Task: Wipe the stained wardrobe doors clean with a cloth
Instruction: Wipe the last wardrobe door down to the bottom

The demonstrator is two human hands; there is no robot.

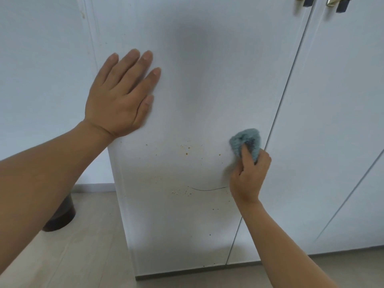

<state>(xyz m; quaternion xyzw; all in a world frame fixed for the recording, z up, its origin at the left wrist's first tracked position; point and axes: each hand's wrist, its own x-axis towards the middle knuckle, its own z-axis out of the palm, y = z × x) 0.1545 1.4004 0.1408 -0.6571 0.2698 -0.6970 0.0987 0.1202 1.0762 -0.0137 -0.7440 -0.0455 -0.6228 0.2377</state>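
Head view: my right hand [249, 175] squeezes the blue cloth [244, 140] on the white door [207, 80], by its right edge. Brown spots [187, 150] sit left of it and lower, so I think this hand is nearer. My left hand [120, 96] presses flat, fingers straight. Smooth door, pale floor [83, 250], dark round bin [60, 217].

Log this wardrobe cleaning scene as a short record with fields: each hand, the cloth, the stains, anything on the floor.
left hand: flat, fingers straight, pressed on the white wardrobe door
right hand: grips the bunched blue-grey cloth
cloth position: against the door, near its right edge
stains: brown specks on the door's lower half, left of the cloth, not yet wiped
other mark: thin dark curved line beside the right wrist
floor: dark round container left of the wardrobe, partly hidden by the left forearm
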